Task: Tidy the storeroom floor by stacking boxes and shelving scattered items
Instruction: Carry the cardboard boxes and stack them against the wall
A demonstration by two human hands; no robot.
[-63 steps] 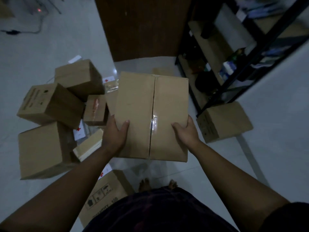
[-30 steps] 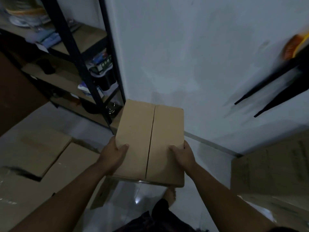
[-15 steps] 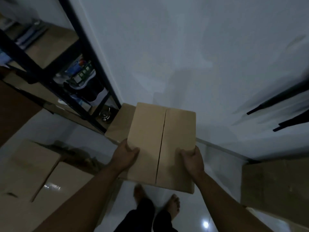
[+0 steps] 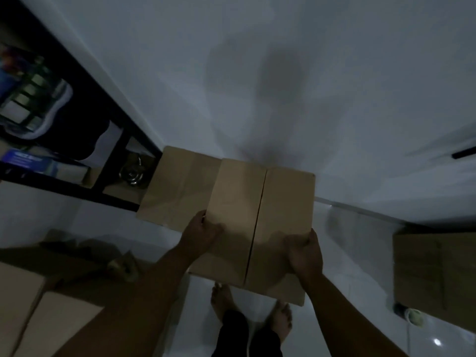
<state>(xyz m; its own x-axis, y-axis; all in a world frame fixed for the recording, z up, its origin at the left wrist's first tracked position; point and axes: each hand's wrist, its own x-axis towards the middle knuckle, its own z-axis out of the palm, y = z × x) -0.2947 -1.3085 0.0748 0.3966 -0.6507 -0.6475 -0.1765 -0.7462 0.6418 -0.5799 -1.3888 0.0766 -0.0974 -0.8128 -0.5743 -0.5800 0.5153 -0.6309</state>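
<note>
While gripped from both sides, box point(image 4: 257, 222) held clear of the floor point(image 4: 347, 253), close to the wall point(image 4: 334, 73), hiding the right part of a second box point(image 4: 177, 189). Fingers of left hand point(image 4: 199, 234) curled on its left edge; those of right hand point(image 4: 305, 253) wrapped round the near-right edge. Black rack point(image 4: 113, 130) just left. Bare feet point(image 4: 221, 300) below.

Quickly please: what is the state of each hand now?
Left hand: grips the left edge of the cardboard box.
Right hand: grips the right edge of the same box.
</note>
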